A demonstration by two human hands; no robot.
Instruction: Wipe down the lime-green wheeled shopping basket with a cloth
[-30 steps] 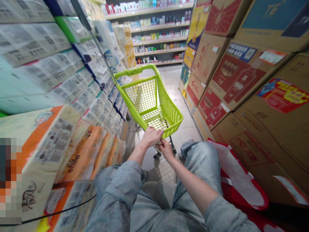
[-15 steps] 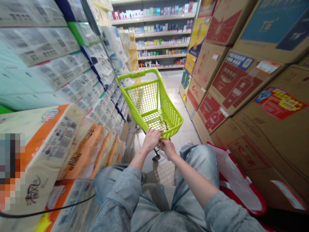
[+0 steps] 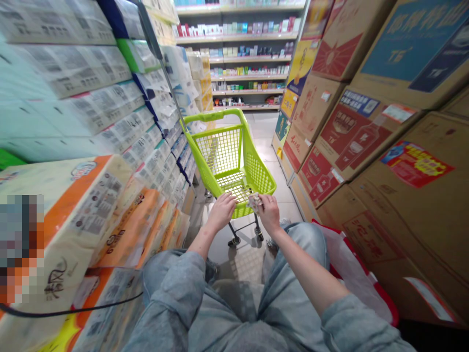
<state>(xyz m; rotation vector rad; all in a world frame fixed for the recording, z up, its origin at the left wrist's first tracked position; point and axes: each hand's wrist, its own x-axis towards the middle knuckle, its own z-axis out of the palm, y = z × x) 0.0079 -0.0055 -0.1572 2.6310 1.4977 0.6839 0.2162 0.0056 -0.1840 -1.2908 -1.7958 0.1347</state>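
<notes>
A lime-green shopping cart (image 3: 252,166) with a lattice basket stands right in front of me. My left hand (image 3: 222,211) is at the near rim of the basket, fingers over the edge and closed on it. In my right hand (image 3: 269,213) is a crumpled pale rag (image 3: 254,201), pinched in the fingers against the same rim, a little to the right. Whether the rag is cloth or paper I cannot tell.
Wrapped tissue packs (image 3: 120,210) are stacked on the left, cardboard cartons (image 3: 366,132) on the right. A red-edged white bag (image 3: 362,278) sits by my right knee. Shelves (image 3: 249,63) of small products close off the far end. A black cable (image 3: 91,308) runs at lower left.
My hands were close together at the rim; now they are apart. The right hand has moved up and right with the rag, which shows more. My left hand has shifted slightly left.
</notes>
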